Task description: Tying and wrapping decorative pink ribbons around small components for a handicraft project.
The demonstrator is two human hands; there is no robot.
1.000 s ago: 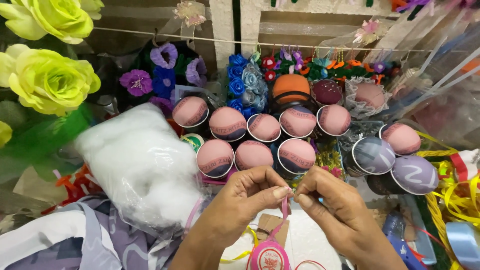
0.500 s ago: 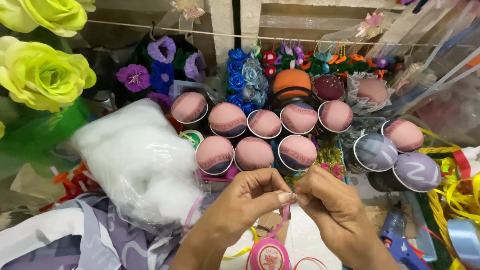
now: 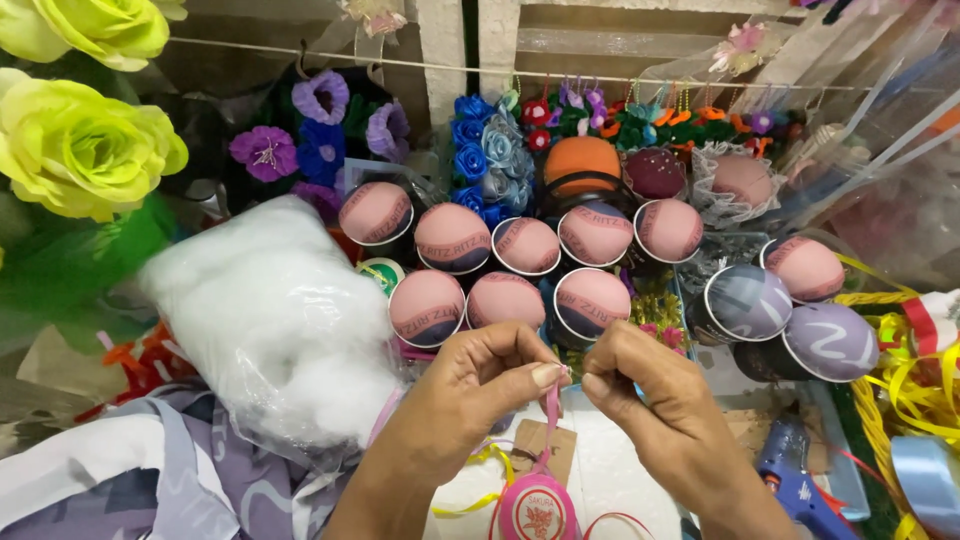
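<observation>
My left hand (image 3: pixel 470 395) and my right hand (image 3: pixel 655 400) meet fingertip to fingertip at the lower middle of the head view. Both pinch the top of a thin pink ribbon (image 3: pixel 551 415). From that ribbon hangs a small pink oval ornament (image 3: pixel 537 508) with a flower pattern, close to the bottom edge. A brown paper tag (image 3: pixel 540 448) lies just behind the ribbon. Directly beyond my fingers stand rows of round fabric-covered cushions (image 3: pixel 505 298) in pink and grey.
A clear bag of white stuffing (image 3: pixel 275 320) lies at the left beside patterned grey cloth (image 3: pixel 140 480). Yellow-green fabric roses (image 3: pixel 85 140) fill the upper left. A blue glue gun (image 3: pixel 795 480) and yellow ribbons (image 3: pixel 915 390) sit at the right. Small fabric flowers (image 3: pixel 480 150) hang at the back.
My hands stay pinched on the ribbon with only slight finger movement. The view has shifted a little, and the ornament hangs marginally lower.
</observation>
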